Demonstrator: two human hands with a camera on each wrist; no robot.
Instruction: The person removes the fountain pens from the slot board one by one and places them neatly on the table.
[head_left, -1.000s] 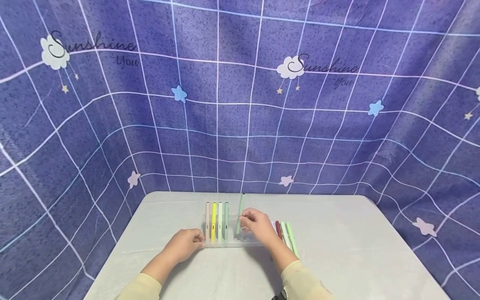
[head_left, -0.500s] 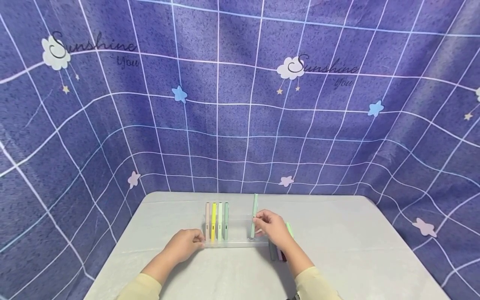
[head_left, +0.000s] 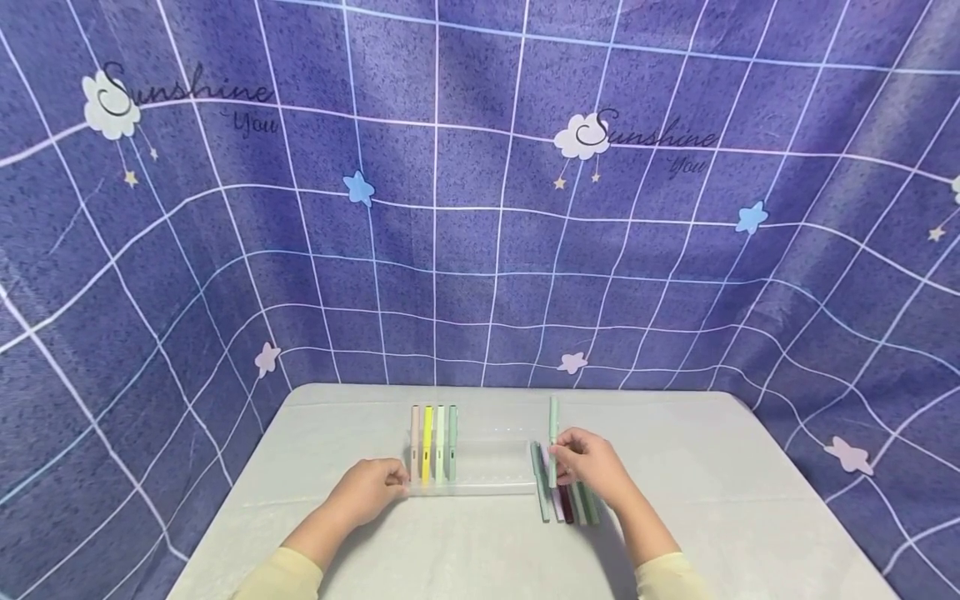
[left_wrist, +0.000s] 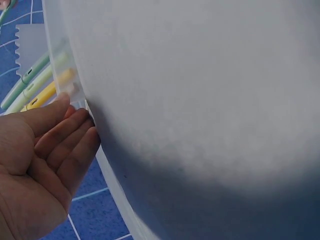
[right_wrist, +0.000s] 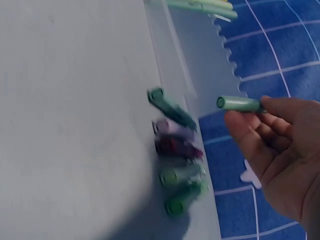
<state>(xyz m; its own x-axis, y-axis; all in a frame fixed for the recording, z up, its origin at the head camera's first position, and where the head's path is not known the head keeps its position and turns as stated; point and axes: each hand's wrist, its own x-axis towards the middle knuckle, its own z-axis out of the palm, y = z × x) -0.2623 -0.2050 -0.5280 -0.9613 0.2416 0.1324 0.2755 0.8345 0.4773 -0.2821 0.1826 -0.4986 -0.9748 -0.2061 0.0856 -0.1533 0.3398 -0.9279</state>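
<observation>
My right hand (head_left: 596, 467) pinches a light green pen (head_left: 553, 421) upright, just right of the clear plastic pen holder (head_left: 480, 490). In the right wrist view the pen's end (right_wrist: 240, 104) shows between thumb and fingers. My left hand (head_left: 369, 492) grips the holder's left end, the thumb lying against the plastic in the left wrist view. Standing in the holder's left part are a beige pen (head_left: 416, 442), a yellow pen (head_left: 427, 442), a pale green pen (head_left: 440, 442) and a grey-green pen (head_left: 453, 442). The holder's right slots hold no pens.
Several pens lie side by side right of the holder, among them a dark green pen (head_left: 542, 492) and a dark red pen (head_left: 566, 504). My right hand partly covers them. A pale cloth covers the table (head_left: 420, 550). A blue-purple curtain (head_left: 495, 233) hangs behind.
My right hand has carried the light green pen rightward, from above the holder's slots to beside the loose pens. My left hand and the holder have stayed put.
</observation>
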